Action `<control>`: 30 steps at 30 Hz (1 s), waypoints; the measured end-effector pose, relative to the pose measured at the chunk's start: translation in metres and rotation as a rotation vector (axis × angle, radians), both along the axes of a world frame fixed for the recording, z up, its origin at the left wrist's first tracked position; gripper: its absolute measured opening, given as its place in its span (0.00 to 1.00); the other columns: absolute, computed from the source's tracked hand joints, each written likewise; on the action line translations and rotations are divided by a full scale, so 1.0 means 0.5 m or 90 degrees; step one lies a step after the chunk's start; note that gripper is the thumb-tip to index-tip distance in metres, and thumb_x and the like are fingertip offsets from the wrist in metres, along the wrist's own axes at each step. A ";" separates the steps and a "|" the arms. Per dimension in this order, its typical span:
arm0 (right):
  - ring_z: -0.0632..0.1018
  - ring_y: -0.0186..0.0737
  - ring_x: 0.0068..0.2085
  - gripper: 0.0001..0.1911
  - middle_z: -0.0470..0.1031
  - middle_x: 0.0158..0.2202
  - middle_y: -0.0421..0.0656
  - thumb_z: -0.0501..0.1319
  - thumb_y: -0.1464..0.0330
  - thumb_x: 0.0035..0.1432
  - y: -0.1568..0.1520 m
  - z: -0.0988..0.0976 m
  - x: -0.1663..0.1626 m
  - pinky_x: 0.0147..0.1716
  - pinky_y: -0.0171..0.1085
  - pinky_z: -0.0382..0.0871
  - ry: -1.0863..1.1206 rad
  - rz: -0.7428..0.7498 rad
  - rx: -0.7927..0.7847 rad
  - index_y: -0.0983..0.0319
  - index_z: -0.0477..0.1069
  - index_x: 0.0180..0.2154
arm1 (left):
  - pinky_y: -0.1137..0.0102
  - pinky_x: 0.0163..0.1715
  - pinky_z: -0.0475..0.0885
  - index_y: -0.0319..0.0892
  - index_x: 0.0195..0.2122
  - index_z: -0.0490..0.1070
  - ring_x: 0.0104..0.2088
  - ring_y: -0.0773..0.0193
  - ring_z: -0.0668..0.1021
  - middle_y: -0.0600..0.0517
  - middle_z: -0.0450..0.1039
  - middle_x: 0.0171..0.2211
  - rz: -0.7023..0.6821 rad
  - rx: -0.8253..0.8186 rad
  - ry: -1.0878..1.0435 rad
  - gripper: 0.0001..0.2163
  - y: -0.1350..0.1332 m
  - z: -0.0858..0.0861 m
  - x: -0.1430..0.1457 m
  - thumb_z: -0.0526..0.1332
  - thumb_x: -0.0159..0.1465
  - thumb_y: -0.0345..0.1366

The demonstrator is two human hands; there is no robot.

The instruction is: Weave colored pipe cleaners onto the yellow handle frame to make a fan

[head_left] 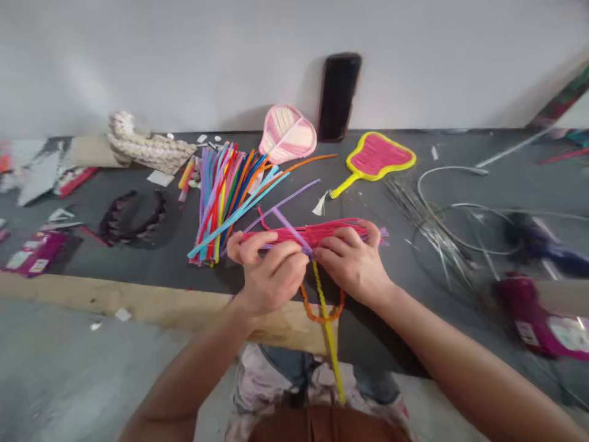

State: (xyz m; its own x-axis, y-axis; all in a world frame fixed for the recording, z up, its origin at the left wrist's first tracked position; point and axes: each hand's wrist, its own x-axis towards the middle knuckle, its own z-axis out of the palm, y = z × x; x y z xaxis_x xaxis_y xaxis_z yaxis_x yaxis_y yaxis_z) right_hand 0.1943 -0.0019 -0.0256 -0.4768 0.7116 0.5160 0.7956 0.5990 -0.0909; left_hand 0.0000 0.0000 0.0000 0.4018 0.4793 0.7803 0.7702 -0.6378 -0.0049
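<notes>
The left hand (269,270) and right hand (352,261) pinched a bundle of pink strips (322,232) above the wooden table's (138,301) near edge. The pink packet's (34,253) labels were too blurred to read. A dark mat (138,261) lay below a white wall (184,55).

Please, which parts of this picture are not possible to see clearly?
Head view: where the purple strip crosses the pink strips is covered by the left hand and right hand.
Head view: the yellow stick has its top end hidden under both hands.
Head view: the purple object at right is blurred; its label is unreadable.
Head view: the pink packets at left have print too small to read.
</notes>
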 end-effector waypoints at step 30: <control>0.67 0.40 0.32 0.08 0.74 0.27 0.42 0.60 0.70 0.62 -0.070 0.060 0.012 0.33 0.41 0.52 -0.047 0.058 -0.102 0.62 0.74 0.30 | 0.43 0.60 0.40 0.49 0.34 0.75 0.53 0.51 0.71 0.56 0.76 0.29 0.023 -0.150 0.267 0.03 0.010 0.012 0.025 0.63 0.64 0.34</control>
State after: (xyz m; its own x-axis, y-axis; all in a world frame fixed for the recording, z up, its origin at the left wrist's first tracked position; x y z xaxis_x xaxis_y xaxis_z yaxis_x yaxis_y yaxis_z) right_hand 0.2005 -0.0368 0.0043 -0.5750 0.7342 0.3609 0.7469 0.6512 -0.1348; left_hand 0.0125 0.0052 0.0060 0.6381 0.6434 0.4230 0.7547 -0.6316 -0.1777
